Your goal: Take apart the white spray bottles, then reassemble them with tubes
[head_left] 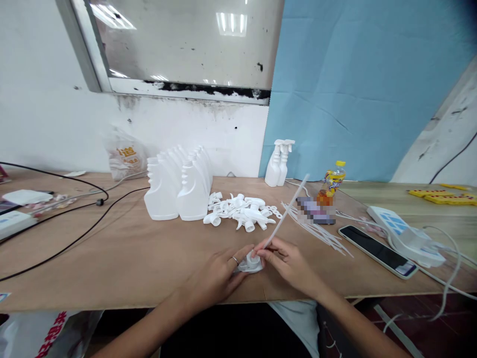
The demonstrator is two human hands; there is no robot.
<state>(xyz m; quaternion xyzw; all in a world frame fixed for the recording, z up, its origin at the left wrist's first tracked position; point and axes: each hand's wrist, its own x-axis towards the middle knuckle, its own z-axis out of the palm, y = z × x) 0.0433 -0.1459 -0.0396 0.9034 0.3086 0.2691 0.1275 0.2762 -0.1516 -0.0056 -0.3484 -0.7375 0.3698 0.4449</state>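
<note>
Near the table's front edge, my left hand (222, 272) is closed round a white spray head (250, 263), a ring on one finger. My right hand (285, 259) pinches a thin white tube (286, 211), whose lower end meets the spray head while the rest slants up to the right. My fingers partly hide the joint. Beyond my hands lies a pile of white spray heads (242, 209). Loose white tubes (320, 233) are spread to the right of it. White bottles without tops (192, 191) stand in rows at the back left.
Two bottles with spray heads (274, 169) stand by the wall. Right of them are a drink bottle (333, 181), a phone (378, 250) and a power strip (406, 236) with cables. Black cables (82, 233) cross the table's left side, near a plastic bag (124, 154).
</note>
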